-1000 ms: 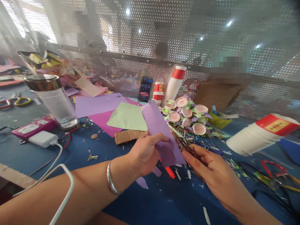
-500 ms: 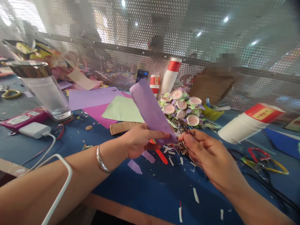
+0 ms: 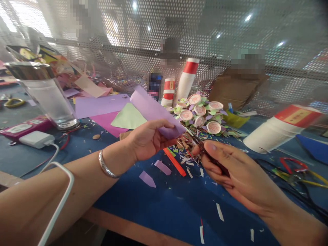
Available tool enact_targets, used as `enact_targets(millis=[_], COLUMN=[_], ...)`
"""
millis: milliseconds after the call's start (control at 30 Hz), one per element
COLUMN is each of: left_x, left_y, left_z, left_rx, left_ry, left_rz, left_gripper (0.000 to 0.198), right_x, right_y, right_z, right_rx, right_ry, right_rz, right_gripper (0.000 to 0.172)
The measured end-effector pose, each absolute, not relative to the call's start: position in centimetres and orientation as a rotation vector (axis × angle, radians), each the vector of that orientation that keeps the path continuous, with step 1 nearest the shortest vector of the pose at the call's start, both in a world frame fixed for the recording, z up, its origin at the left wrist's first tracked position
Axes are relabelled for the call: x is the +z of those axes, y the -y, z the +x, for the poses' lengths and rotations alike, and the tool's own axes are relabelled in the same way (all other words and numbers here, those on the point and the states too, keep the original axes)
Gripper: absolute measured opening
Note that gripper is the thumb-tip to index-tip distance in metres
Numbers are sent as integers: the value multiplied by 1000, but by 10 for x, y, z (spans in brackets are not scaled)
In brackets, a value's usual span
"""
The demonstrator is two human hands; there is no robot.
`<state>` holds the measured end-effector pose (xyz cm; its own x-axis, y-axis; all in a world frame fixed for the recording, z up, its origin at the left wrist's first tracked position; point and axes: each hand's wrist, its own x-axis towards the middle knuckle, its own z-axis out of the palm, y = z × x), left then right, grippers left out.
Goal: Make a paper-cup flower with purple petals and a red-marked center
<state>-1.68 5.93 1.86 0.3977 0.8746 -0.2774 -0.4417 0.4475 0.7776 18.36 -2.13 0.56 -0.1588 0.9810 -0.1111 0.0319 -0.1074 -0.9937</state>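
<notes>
My left hand [image 3: 150, 140] pinches a curled strip of purple paper [image 3: 152, 107] between thumb and fingers, its far end raised. In my right hand [image 3: 237, 171] is a pair of dark-handled scissors [image 3: 200, 141], its blades pointing at the lower right corner of the paper. Whether the blades touch the paper I cannot tell. Below my hands lie two cut purple pieces [image 3: 147, 179], a red stick-like tool [image 3: 175, 162] and many paper scraps [image 3: 188, 160]. Behind the scissors stands a cluster of round, red-patterned paper pieces [image 3: 200, 111] with green and purple leaf shapes.
At left are a water bottle [image 3: 55, 99], a white charger [image 3: 37, 139] with its cable, and purple paper sheets [image 3: 99, 106]. Stacked paper cups [image 3: 271, 135] lean at right, near red-and-yellow-handled scissors [image 3: 294, 167]. A perforated metal screen [image 3: 138, 41] stands behind the table.
My left hand has risen slightly, tilting the purple paper further left. My right hand has turned and shifted right, so the scissors now show clearly.
</notes>
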Motion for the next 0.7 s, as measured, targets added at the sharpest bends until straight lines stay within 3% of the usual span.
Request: enact_targets(millis=[700], left_x=[17], left_y=[-50], left_z=[-12], left_rx=[943], left_ry=[-645], left_rz=[625], left_gripper=[10], right_x=[6], right_y=[22], right_z=[180], right_rx=[1579], right_ry=[1123], right_rz=[-1121], right_gripper=[43])
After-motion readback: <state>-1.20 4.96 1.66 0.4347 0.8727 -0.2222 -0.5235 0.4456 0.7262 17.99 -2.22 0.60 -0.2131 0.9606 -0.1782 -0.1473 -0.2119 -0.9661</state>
